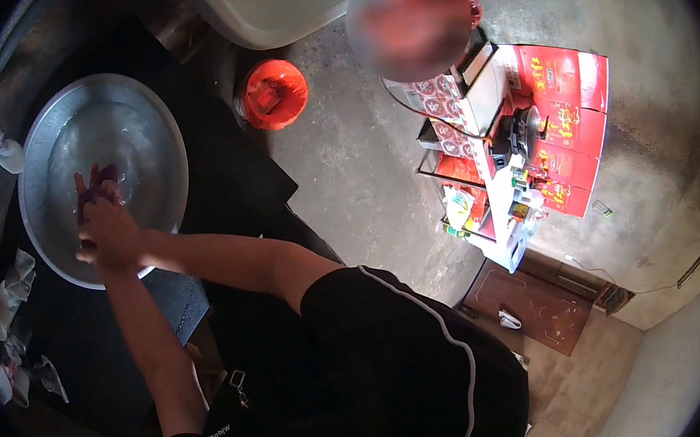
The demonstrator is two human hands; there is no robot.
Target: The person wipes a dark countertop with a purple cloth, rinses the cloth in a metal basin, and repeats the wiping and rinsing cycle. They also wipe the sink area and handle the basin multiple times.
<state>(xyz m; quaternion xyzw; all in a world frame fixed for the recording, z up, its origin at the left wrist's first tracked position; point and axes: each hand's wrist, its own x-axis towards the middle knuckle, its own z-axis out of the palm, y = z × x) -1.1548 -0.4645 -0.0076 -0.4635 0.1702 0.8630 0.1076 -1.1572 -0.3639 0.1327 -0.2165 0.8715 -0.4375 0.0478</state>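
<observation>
Both hands are together over a wide metal basin [156, 111] holding clear water. My left hand [84, 197] reaches in from below, its fingertips pointing to the far side. A dark reddish piece [109, 190], which looks like raw meat, lies against its fingers just above or at the water. My right hand [110, 232] comes from the right and lies across my left hand, hiding much of it. Whether the right fingers grip the piece too cannot be made out. The basin rests on a dark countertop [106, 375].
A white container [5, 154] stands by the basin's left rim, with crumpled plastic packaging [17, 276] nearby. Beyond the counter are a red-lined bin [273, 93] and a pale basin [279, 10]. A rack table [498, 217] bears a pot [525, 132] and bottles.
</observation>
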